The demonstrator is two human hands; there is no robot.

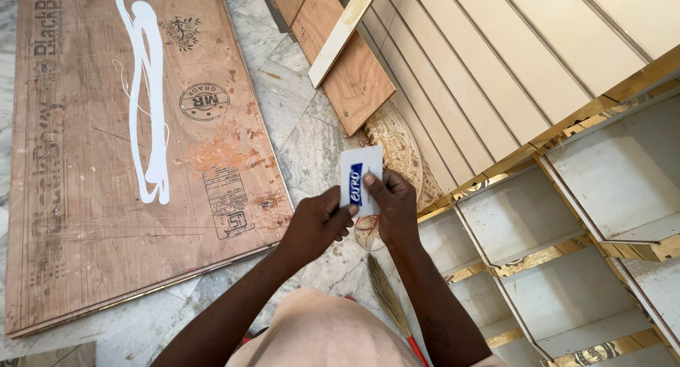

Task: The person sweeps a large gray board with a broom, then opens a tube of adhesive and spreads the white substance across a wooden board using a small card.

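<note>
In the head view, both hands are holding one small white rectangular card with a blue stripe (pixel 360 179) above the grey marble floor (pixel 304 147). The left hand (pixel 316 224) is closing its fingers on the lower left corner of the card, and the right hand (pixel 395 207) is pinching the right edge, with the thumb lying on the front. The large brown plywood sheet (pixel 85 197) is lying flat on the floor to the left, and a white wavy line of glue (pixel 145 91) is sitting on it near its far edge. The cream shelf unit with gold edges (pixel 567 218) is standing to the right. A thin straw broom with a red handle (pixel 389 300) is lying between the forearms.
</note>
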